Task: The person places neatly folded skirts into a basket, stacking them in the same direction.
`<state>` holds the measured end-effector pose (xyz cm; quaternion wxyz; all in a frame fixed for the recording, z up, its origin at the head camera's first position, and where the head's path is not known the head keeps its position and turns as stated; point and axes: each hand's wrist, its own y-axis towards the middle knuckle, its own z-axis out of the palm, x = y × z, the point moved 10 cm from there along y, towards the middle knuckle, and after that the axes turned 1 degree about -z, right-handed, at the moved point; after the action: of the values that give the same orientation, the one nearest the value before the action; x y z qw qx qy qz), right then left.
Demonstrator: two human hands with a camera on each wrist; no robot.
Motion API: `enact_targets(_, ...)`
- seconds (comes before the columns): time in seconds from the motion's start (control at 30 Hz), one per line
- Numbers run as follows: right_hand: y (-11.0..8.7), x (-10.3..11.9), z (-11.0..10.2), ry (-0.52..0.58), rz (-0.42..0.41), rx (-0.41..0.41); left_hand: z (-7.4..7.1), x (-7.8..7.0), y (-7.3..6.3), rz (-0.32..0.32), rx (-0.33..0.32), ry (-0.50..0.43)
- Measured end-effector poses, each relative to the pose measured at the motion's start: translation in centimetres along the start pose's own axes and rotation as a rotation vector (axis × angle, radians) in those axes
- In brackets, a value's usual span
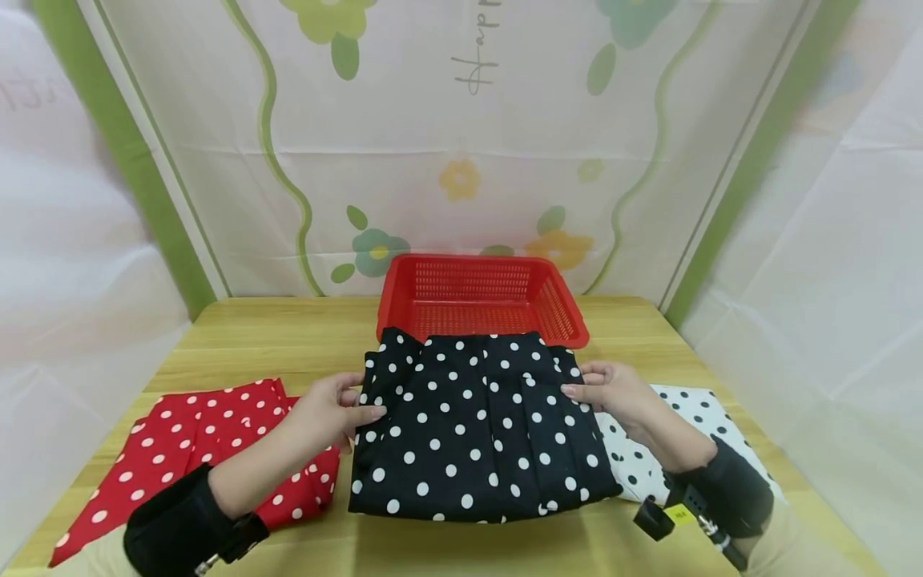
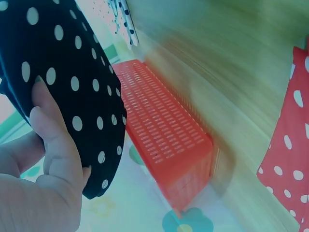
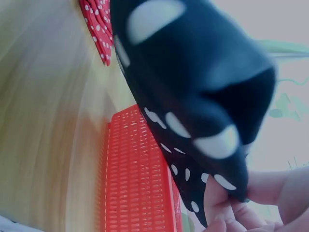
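Note:
A folded black cloth with white polka dots (image 1: pixel 469 433) hangs between my two hands, raised above the table and overlapping the front of the red basket in the head view. My left hand (image 1: pixel 328 410) pinches its left edge, thumb on the near face. On the opposite edge, my right hand (image 1: pixel 623 401) grips the fabric between thumb and fingers. The left wrist view shows the left hand (image 2: pixel 48 159) at the cloth's side. In the right wrist view, the right hand (image 3: pixel 251 205) holds a corner, with the dark fabric (image 3: pixel 193 72) bulging close to the camera.
A red plastic basket (image 1: pixel 570 316) stands at the table's back. Red dotted cloth (image 1: pixel 173 437) lies folded at left, partly under my left forearm. White cloth with black dots (image 1: pixel 710 413) lies at right, behind my right forearm. Patterned curtains (image 1: pixel 461 120) surround the wooden table (image 1: pixel 303 336).

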<state>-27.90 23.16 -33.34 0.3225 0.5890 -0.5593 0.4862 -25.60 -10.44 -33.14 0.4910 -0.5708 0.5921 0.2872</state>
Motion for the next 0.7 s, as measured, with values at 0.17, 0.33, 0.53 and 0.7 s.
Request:
enact_targets(0.17, 0.0, 0.2, 0.2, 0.085, -0.02, 0.005, 0.3, 0.1, 0.1, 0.044, 0.044, -0.041)
enact_targets(0.33, 0.8, 1.0, -0.4, 0.092, -0.02, -0.016, 0.3, -1.3, 0.9, 0.062, 0.09, -0.048)
enact_targets(0.53, 2.1, 2.1, -1.2, 0.088, -0.004, -0.058, 0.1, -2.4, 2.9, 0.03, 0.084, -0.041)
enact_targets(0.7, 3.4, 2.8, -1.8, 0.14, 0.013, -0.1, -0.6, -3.1, 4.8, -0.004, 0.049, -0.061)
